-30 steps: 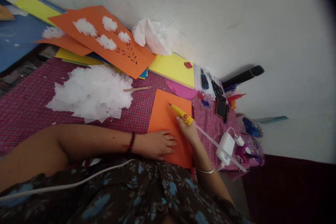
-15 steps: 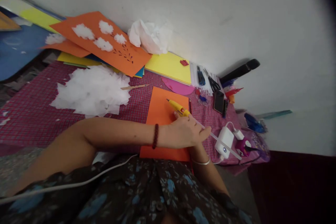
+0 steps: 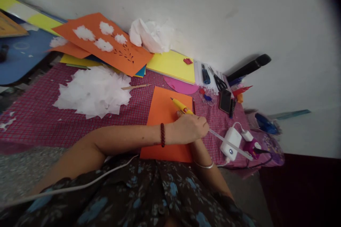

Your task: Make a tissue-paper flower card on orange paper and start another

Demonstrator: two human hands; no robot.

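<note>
A yellow glue gun (image 3: 182, 105) points up and left over a sheet of orange paper (image 3: 161, 108). My left hand (image 3: 190, 127), red beaded bracelet at its wrist, reaches across and closes round the clear glue stick (image 3: 231, 144) behind the gun. The stick's long end juts out to the right. Mostly hidden under the left hand, my right hand (image 3: 179, 114) grips the gun; a fingertip shows beside its body, and a silver bangle circles that forearm.
White tissue pieces (image 3: 93, 90) lie heaped left of the paper, with a thin wooden stick (image 3: 135, 87). Behind are orange sheets with white puffs (image 3: 106, 42), yellow paper (image 3: 170, 65), a cutter (image 3: 205, 74) and scissors (image 3: 220, 83). A white power bank (image 3: 230, 143) with cables sits right.
The fingers of my left hand have curled in closer round the glue stick. The view has shifted slightly; the glue gun stays over the orange paper.
</note>
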